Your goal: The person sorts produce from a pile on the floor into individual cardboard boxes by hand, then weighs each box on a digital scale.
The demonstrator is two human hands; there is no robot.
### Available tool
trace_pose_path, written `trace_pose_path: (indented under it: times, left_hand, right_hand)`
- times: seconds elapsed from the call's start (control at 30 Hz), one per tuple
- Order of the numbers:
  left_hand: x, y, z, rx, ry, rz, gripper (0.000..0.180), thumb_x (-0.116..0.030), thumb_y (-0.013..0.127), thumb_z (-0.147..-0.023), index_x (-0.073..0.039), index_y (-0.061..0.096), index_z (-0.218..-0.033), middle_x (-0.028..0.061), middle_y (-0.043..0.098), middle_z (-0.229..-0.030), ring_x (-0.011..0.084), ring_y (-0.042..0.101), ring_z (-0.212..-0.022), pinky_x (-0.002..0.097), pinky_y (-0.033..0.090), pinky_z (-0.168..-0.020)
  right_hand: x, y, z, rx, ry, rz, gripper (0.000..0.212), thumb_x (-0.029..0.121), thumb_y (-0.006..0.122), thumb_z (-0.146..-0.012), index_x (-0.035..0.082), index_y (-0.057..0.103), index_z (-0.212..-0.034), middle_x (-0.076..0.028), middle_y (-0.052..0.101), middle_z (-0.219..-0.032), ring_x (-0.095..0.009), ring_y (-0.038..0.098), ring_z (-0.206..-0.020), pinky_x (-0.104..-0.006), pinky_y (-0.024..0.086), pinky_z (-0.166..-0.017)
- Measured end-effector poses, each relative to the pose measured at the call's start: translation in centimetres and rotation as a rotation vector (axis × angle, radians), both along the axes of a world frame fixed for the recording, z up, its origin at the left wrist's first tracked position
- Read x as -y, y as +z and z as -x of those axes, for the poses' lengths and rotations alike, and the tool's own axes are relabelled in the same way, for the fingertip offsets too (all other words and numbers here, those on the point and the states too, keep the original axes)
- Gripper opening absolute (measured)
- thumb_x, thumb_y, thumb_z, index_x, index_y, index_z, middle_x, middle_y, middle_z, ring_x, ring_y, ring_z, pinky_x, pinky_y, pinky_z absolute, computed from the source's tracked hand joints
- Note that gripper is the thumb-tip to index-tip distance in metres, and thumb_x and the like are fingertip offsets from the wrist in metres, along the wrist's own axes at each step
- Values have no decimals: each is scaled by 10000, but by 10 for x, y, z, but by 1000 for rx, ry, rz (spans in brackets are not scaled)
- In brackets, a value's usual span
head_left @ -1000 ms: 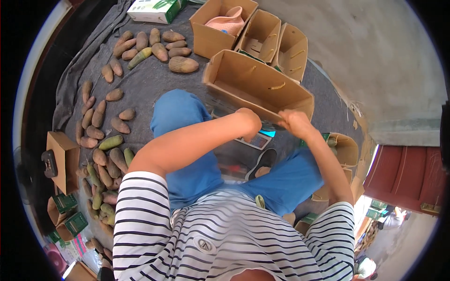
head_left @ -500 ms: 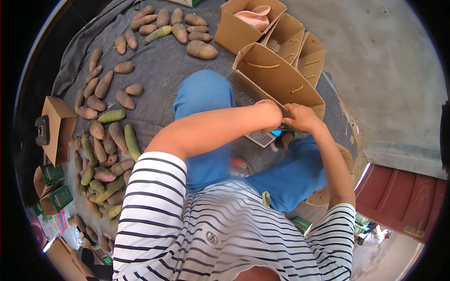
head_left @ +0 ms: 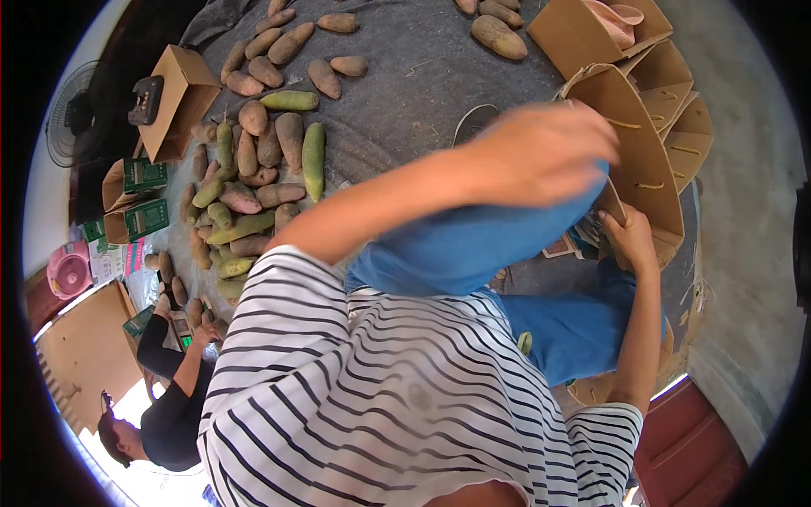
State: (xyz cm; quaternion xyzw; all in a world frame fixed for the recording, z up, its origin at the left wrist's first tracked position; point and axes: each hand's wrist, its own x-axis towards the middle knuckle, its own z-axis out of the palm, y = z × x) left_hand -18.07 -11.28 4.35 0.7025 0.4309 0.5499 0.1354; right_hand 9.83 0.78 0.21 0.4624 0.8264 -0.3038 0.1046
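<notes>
My right hand [head_left: 632, 239] grips the near edge of an open cardboard box [head_left: 655, 190] with yellow rope handles, its thumb over the rim. My left hand [head_left: 541, 156] is raised over my bent knee beside the box, smeared by motion, so its fingers cannot be read. Part of a flat device with a keypad, like a scale [head_left: 559, 247], shows beside the box, mostly hidden by my leg and the box. The inside of the box is largely out of sight.
Oblong brown and green vegetables [head_left: 253, 182] lie piled at left on a dark cloth [head_left: 405, 63]. More open boxes [head_left: 688, 135] stand at right, one holding a pink hat [head_left: 615, 24]. At lower left another person [head_left: 173, 406] handles vegetables. A fan [head_left: 74, 114] stands far left.
My view has turned left, shifting the scene rightward. My left hand has come off the box edge and lifted away to the left. My right hand still holds the box edge.
</notes>
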Motion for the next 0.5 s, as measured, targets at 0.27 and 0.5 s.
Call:
trace_pose_path:
  times: [0.27, 0.5]
  left_hand:
    - [216, -220, 174, -350, 776, 1211, 363, -229, 625, -790, -31, 581, -1091, 187, 578, -1094, 350, 567, -993, 408, 453, -850]
    - [322, -323, 203, 74, 1235, 1658, 590, -218, 721, -717, 62, 499, -1186, 223, 594, -1117, 294, 595, -1017, 368, 470, -856]
  right_hand:
    - [-6, -6, -2, -106, 47, -32, 240, 206, 634, -816, 67, 642, -1012, -168, 653, -878, -309, 631, -810, -363, 478, -737]
    - [-11, 1, 12, -29, 37, 32, 236, 153, 607, -796, 52, 634, -1008, -171, 652, -902, -316, 629, -824, -367, 477, -741]
